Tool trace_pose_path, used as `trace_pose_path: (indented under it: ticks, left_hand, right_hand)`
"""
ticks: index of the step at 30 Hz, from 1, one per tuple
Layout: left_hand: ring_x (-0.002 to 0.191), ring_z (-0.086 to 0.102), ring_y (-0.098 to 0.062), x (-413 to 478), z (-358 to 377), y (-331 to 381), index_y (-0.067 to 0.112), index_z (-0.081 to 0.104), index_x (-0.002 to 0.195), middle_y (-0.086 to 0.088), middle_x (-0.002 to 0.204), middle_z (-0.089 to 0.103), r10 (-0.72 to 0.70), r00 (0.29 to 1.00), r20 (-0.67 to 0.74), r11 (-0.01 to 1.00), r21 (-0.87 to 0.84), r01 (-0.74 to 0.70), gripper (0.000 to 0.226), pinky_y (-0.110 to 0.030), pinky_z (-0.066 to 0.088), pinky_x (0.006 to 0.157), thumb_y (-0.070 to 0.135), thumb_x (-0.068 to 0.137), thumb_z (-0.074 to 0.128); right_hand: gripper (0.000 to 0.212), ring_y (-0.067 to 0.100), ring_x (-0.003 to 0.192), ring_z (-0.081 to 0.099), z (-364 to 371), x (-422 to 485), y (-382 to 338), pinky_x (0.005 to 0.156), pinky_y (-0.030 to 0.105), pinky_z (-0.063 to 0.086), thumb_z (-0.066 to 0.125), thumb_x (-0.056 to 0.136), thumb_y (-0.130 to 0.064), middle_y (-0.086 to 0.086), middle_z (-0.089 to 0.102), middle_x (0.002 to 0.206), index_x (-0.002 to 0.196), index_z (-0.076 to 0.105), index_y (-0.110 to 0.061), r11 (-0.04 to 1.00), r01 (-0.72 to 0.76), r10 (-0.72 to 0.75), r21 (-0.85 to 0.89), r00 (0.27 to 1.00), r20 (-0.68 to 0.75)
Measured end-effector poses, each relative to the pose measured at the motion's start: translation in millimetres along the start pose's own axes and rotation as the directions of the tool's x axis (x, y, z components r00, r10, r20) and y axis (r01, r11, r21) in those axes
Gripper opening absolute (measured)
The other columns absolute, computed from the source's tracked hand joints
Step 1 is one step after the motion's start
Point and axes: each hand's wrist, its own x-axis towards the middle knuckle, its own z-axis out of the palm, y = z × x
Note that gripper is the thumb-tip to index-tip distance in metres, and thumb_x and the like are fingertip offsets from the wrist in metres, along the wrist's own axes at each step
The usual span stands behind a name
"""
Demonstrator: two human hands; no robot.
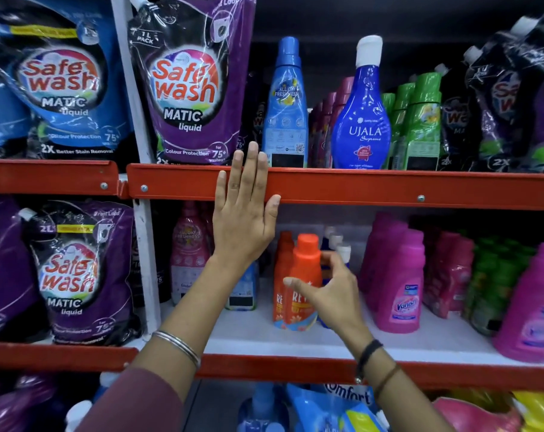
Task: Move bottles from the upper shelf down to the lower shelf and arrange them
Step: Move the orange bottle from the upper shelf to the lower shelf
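Observation:
On the upper shelf a tall light-blue bottle and a dark-blue Ujala bottle stand at the front. My left hand lies flat and open against that shelf's red edge, with its fingertips just left of the light-blue bottle's base. On the white lower shelf an orange bottle stands upright. My right hand curls around it, thumb across the label and fingers at its right side. A second orange bottle stands right behind it to the left.
Purple and blue Safe Wash pouches fill the left side of both shelves. Green bottles stand right of the Ujala bottle. Pink Vanish bottles and a pink bottle flank the orange ones. White-capped bottles stand behind my right hand.

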Motion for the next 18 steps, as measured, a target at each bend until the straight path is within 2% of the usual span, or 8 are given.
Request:
trace_pose_path:
  ticks: [5, 10, 15, 18]
  left_hand:
    - [0.146, -0.008, -0.011, 0, 0, -1, 0.011, 0.011, 0.151, -0.008, 0.16, 0.016, 0.001, 1.0, -0.012, 1.0, 0.006, -0.001, 0.059, -0.035, -0.004, 0.121, 0.038, 0.1, 0.025]
    - [0.146, -0.006, -0.013, 0, 1, -1, 0.011, 0.011, 0.151, -0.009, 0.16, 0.016, 0.006, 1.0, -0.008, 1.0, 0.007, -0.006, 0.059, -0.036, -0.003, 0.121, 0.037, 0.1, 0.024]
    - [0.146, -0.007, -0.013, 0, 0, 0, 0.011, 0.012, 0.151, -0.009, 0.16, 0.016, 0.005, 1.0, -0.01, 1.0, 0.002, -0.005, 0.058, -0.036, -0.004, 0.121, 0.036, 0.1, 0.025]
    - [0.146, -0.008, -0.013, 0, -1, 1, 0.011, 0.01, 0.151, -0.008, 0.16, 0.015, -0.004, 1.0, 0.0, 1.0, -0.001, 0.004, 0.058, -0.035, -0.005, 0.121, 0.036, 0.1, 0.026]
  right_hand:
    - [0.061, 0.015, 0.093, 0.061, 27, -5, 38, 0.085, 0.032, 0.051, 0.085, 0.061, -0.036, 0.001, 0.065, 0.106, 0.107, 0.047, -0.026, 0.993, -0.106, 0.11, -0.047, 0.99, 0.091]
    - [0.069, 0.014, 0.094, 0.059, 42, -8, 51, 0.081, 0.023, 0.046, 0.085, 0.063, -0.034, 0.004, 0.064, 0.115, 0.12, 0.049, -0.018, 0.987, -0.156, 0.159, -0.036, 0.975, 0.153]
    - [0.08, 0.019, 0.106, 0.06, 46, -7, 61, 0.092, 0.038, 0.052, 0.081, 0.061, -0.048, 0.003, 0.061, 0.123, 0.127, 0.045, -0.022, 0.984, -0.156, 0.169, -0.087, 0.969, 0.178]
    - [0.082, 0.017, 0.111, 0.058, 44, -10, 63, 0.094, 0.042, 0.051, 0.077, 0.061, -0.057, -0.001, 0.059, 0.126, 0.128, 0.042, -0.026, 0.983, -0.132, 0.155, -0.126, 0.968, 0.198]
